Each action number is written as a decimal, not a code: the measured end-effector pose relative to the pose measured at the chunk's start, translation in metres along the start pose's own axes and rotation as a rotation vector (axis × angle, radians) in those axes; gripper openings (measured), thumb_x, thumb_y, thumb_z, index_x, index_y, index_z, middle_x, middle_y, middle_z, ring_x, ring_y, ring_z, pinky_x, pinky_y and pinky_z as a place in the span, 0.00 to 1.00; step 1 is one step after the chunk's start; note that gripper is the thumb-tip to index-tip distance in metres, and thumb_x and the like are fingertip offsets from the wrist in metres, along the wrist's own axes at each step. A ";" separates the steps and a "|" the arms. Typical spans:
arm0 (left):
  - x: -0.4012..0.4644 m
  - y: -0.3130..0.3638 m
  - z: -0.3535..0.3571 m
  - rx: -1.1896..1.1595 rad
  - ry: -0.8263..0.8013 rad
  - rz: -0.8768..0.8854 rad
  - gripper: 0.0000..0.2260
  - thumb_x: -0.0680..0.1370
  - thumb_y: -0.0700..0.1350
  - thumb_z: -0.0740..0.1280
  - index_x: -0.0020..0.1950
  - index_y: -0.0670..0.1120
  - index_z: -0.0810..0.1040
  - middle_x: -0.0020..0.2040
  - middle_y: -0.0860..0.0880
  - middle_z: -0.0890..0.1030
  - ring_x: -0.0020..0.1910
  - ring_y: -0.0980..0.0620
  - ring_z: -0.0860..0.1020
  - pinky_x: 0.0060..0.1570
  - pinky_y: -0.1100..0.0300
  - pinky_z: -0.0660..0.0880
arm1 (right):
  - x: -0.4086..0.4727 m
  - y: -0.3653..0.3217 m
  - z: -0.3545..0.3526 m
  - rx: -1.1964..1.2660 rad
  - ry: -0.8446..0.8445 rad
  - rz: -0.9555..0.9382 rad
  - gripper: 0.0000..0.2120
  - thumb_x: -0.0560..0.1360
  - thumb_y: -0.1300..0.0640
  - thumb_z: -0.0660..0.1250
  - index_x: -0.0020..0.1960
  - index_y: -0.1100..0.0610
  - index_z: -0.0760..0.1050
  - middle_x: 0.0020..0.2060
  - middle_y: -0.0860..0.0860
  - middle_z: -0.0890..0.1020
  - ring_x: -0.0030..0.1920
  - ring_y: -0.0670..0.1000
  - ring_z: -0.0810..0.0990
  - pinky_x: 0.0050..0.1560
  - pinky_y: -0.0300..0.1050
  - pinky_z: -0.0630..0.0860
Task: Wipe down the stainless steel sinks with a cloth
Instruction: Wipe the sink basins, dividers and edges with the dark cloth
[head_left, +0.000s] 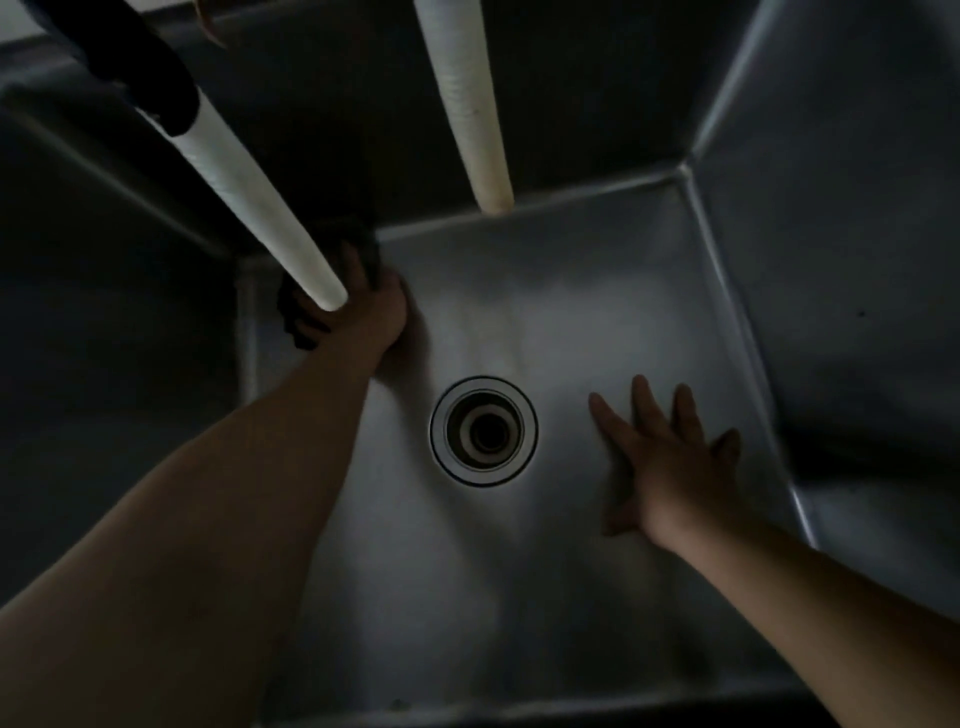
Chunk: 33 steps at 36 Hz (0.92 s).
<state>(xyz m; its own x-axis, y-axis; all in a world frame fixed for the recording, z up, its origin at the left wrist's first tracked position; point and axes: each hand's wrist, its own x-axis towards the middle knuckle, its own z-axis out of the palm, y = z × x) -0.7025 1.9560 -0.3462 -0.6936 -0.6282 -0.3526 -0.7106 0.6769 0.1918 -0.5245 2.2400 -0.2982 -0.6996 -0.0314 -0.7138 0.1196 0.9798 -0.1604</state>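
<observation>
I look straight down into a deep stainless steel sink (597, 312) in dim light. My left hand (366, 312) is in the far left corner of the basin floor, pressing a dark cloth (293, 322) against the metal; part of the hand and cloth is hidden behind a white hose. My right hand (670, 462) lies flat on the basin floor right of the drain (484, 431), fingers spread, holding nothing.
Two white hoses hang into the basin: the left hose (249, 208), with a black upper part, ends over my left hand, and the middle hose (475, 104) ends near the back wall. Steep steel walls (831, 260) enclose the basin on all sides.
</observation>
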 end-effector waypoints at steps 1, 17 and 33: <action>-0.009 0.011 0.009 0.010 -0.011 0.067 0.30 0.76 0.68 0.49 0.77 0.67 0.44 0.81 0.46 0.41 0.78 0.37 0.39 0.71 0.37 0.35 | 0.000 0.001 0.000 0.000 0.002 -0.003 0.62 0.64 0.41 0.78 0.74 0.32 0.29 0.77 0.46 0.29 0.76 0.61 0.29 0.72 0.76 0.45; -0.145 0.164 0.090 0.329 -0.179 1.034 0.23 0.82 0.61 0.44 0.77 0.66 0.44 0.81 0.48 0.42 0.78 0.39 0.43 0.72 0.37 0.41 | 0.006 0.007 0.006 -0.054 -0.009 -0.010 0.65 0.61 0.34 0.76 0.69 0.32 0.23 0.73 0.45 0.23 0.75 0.60 0.25 0.71 0.77 0.44; -0.017 -0.054 0.000 0.249 -0.004 0.551 0.24 0.80 0.65 0.47 0.76 0.70 0.44 0.81 0.50 0.44 0.79 0.42 0.45 0.74 0.37 0.44 | -0.009 -0.007 -0.008 -0.217 0.018 0.001 0.63 0.62 0.30 0.73 0.74 0.36 0.27 0.78 0.49 0.32 0.78 0.63 0.37 0.71 0.71 0.56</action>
<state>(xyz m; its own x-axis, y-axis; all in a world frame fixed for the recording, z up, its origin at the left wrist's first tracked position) -0.6526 1.9302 -0.3503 -0.9508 -0.1582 -0.2662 -0.1973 0.9721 0.1269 -0.5253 2.2350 -0.2851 -0.7123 -0.0285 -0.7013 -0.0326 0.9994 -0.0076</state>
